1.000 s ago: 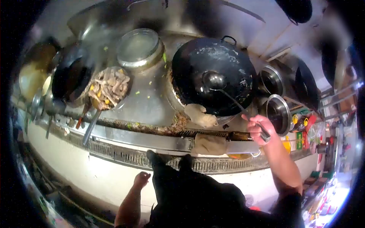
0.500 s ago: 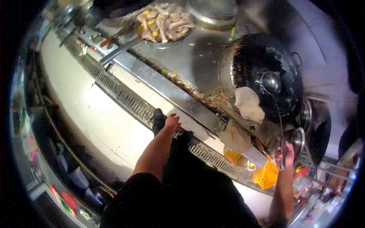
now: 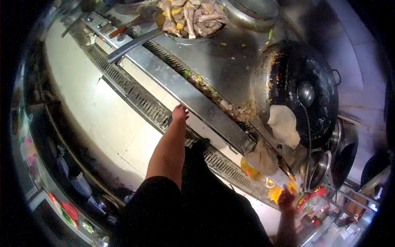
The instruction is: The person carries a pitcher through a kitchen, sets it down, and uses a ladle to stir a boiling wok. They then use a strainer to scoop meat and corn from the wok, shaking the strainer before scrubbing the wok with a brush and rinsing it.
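The ladle (image 3: pixel 305 94) rests with its bowl in the large black wok (image 3: pixel 312 70), its long handle leaning over the near side. Below the handle's end, my right hand (image 3: pixel 287 200) is off the ladle, close to a yellow-orange item (image 3: pixel 276 192). That hand is dark and blurred, so I cannot make out its fingers. My left hand (image 3: pixel 180 113) hangs beside the metal front edge of the stove (image 3: pixel 173 78), fingers loosely bent and nothing visible in them. A pale cloth (image 3: pixel 284 125) lies over the wok's near rim.
A pan of meat pieces (image 3: pixel 193 20) stands at the back, its long handle (image 3: pixel 135 44) jutting over the front edge. Food scraps (image 3: pixel 234 110) lie along the gutter. Metal bowls (image 3: pixel 319 168) sit right of the wok. A slotted floor drain (image 3: pixel 144 101) crosses the floor.
My right hand has let go of the ladle handle and moved down and left towards the yellow-orange item. My left hand has risen slightly towards the stove edge. The view has shifted.
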A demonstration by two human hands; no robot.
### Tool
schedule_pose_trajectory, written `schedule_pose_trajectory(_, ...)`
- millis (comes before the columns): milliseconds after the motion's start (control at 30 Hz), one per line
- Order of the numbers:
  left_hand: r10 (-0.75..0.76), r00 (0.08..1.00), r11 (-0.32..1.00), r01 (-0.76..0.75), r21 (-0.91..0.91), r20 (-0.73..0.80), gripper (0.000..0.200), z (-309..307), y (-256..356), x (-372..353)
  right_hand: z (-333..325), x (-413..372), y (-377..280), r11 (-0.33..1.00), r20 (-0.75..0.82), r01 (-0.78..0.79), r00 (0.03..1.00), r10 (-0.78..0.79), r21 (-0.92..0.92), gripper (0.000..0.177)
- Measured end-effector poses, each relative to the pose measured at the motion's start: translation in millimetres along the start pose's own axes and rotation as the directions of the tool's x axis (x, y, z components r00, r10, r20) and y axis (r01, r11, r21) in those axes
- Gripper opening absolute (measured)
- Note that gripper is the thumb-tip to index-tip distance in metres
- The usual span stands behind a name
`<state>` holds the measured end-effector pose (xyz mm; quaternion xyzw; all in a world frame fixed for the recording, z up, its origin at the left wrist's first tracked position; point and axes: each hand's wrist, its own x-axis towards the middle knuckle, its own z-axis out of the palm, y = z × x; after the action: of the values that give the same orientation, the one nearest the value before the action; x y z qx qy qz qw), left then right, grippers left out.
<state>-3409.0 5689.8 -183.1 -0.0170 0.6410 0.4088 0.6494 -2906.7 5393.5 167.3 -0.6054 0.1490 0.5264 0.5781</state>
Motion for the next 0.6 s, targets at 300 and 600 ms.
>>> schedule_pose_trajectory(300, 0.509, 0.832, 0.859, -0.507, -0.071, 0.221, 0.019, 2, -132, 36, -2, 40, 122, 0.833, -0.25, -0.424, 0.902, 0.353, -0.355, 0.025)
schedule_pose_trajectory(600, -0.237, 0.963, 0.838, 0.27, -0.474, 0.13, 0.03, 46, -31, -63, -28, 201, 230, 0.568, 0.047, 0.119, 0.989, -0.14, -0.814, 0.015)
